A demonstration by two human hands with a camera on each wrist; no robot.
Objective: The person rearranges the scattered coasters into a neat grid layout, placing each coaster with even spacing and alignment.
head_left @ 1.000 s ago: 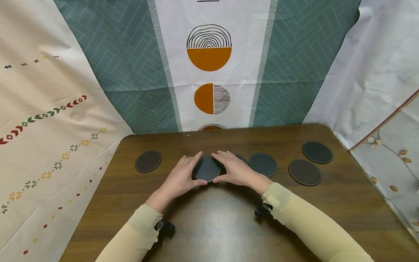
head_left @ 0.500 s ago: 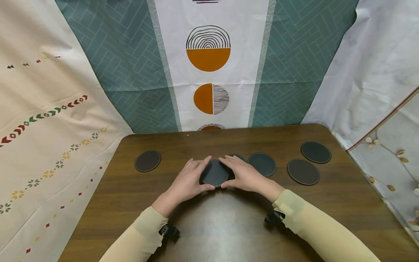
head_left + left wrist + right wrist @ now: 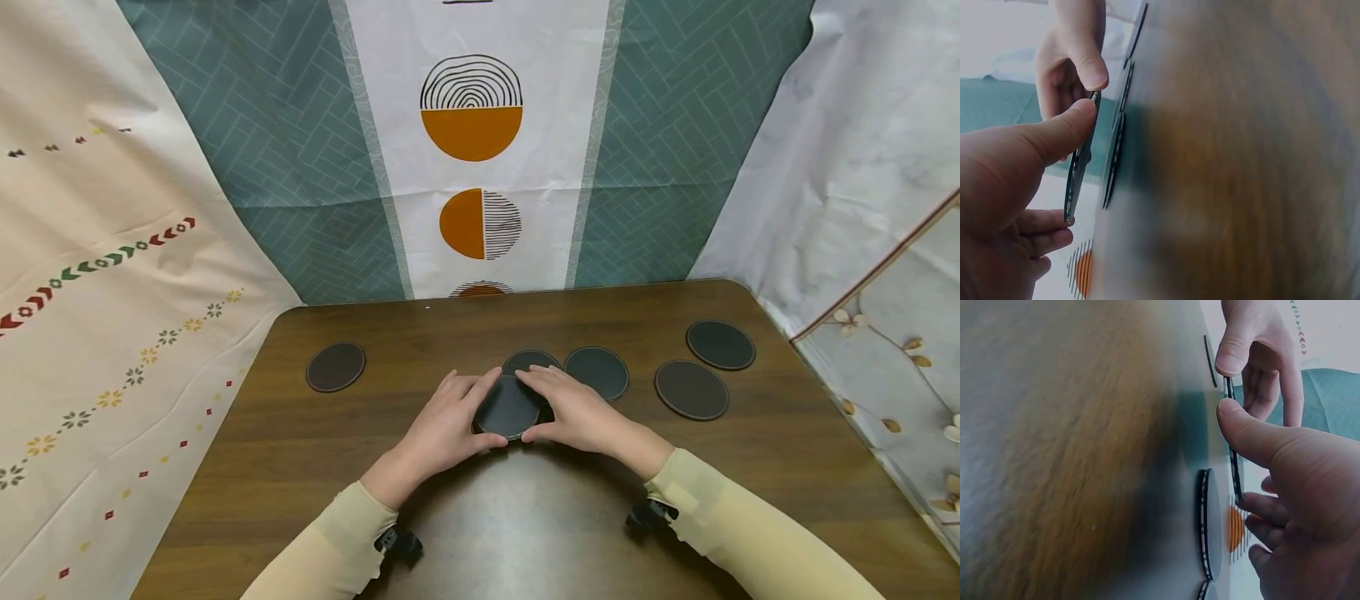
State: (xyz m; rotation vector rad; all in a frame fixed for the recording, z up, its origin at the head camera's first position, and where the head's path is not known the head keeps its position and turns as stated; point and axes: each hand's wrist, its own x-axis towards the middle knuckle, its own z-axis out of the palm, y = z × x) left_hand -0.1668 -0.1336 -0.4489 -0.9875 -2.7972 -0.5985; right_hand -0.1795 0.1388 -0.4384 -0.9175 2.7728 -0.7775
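Both hands hold a dark round coaster (image 3: 508, 408) with a stitched rim, near the middle of the table. My left hand (image 3: 446, 425) grips its left edge between thumb and fingers. On the right edge, my right hand (image 3: 577, 410) pinches it in the same way. The wrist views show the held coaster (image 3: 1080, 165) raised off the tabletop, with both thumbs on its near edge. Just behind it lies another coaster (image 3: 529, 360), partly hidden by the held one and the right fingers. A further coaster (image 3: 600, 372) lies right beside that one.
One brown coaster (image 3: 335, 367) lies alone at the left. At the right lie a black coaster (image 3: 721, 344) and a brown coaster (image 3: 692, 390), close together. Patterned cloths (image 3: 300, 167) hang behind and along the sides of the wooden table (image 3: 262, 467).
Both hands have carried the held coaster to the right and a little toward me. More of the coaster behind it now shows. The other coasters have stayed in place.
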